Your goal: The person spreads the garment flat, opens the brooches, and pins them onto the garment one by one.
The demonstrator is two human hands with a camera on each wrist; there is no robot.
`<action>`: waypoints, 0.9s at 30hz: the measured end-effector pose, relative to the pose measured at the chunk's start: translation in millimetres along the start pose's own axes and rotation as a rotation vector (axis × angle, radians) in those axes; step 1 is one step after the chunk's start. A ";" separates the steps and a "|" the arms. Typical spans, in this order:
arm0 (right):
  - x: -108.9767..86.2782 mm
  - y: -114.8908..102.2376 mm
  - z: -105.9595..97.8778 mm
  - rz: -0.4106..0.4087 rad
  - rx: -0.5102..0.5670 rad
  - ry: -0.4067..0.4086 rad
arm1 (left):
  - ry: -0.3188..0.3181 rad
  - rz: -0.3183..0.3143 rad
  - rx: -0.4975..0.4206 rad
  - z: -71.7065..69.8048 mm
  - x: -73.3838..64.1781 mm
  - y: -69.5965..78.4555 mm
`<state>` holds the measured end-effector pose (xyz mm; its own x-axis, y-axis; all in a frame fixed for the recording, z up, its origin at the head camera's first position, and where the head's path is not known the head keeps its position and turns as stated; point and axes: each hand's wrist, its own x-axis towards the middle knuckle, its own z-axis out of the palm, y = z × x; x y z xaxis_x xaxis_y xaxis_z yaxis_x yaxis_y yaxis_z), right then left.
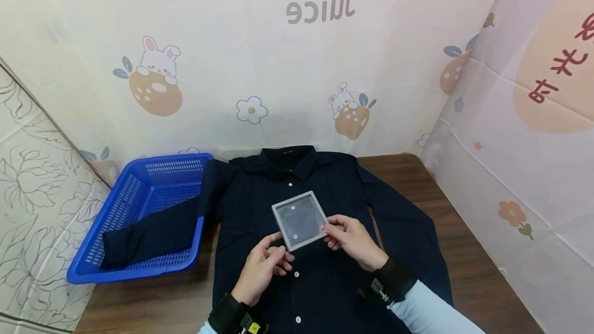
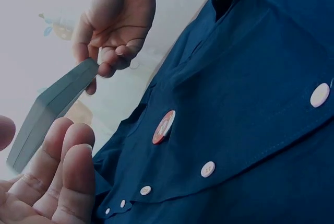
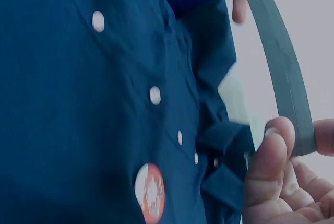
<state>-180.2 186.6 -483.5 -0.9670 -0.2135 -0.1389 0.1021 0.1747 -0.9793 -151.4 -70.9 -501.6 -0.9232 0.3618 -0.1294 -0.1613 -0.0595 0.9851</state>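
Note:
My right hand pinches a square, grey-rimmed frame with a see-through panel at its right corner, thumb on the near side. In the right wrist view the frame shows edge-on as a thick grey strip. My left hand is at the frame's lower left corner, fingers loosely bent, fingertips close to the rim. Below lies a dark navy button-up shirt, collar away from me; two white buttons show through the panel. A round red and white badge sits on the shirt front.
A blue plastic basket stands at the left, with one shirt sleeve lying in it. The other sleeve stretches to the right over the brown wooden table. Printed cloth walls enclose the back and sides.

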 end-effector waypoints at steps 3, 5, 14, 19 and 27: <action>2.9 1.9 -13.8 -0.004 -0.004 0.080 | 0.005 -0.013 0.027 -1.7 -2.0 1.6; 4.7 4.1 -26.4 0.001 -0.020 0.144 | 0.005 -0.018 0.041 -3.1 -3.1 1.8; 11.6 17.3 -94.0 0.051 -0.081 0.354 | -0.005 -0.047 0.057 -7.5 -5.0 -1.4; 19.3 28.8 -137.4 0.072 -0.035 0.455 | -0.031 -0.080 0.094 -7.7 -0.1 -6.6; 19.4 41.1 -211.1 0.167 -0.108 0.669 | -0.062 -0.057 0.277 -4.9 9.2 -15.7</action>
<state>-244.0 392.6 -495.4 -0.8801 0.4561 -0.1318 0.2714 0.2556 -0.9279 -159.1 -71.2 -518.8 -0.8909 0.4140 -0.1868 -0.1032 0.2159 0.9709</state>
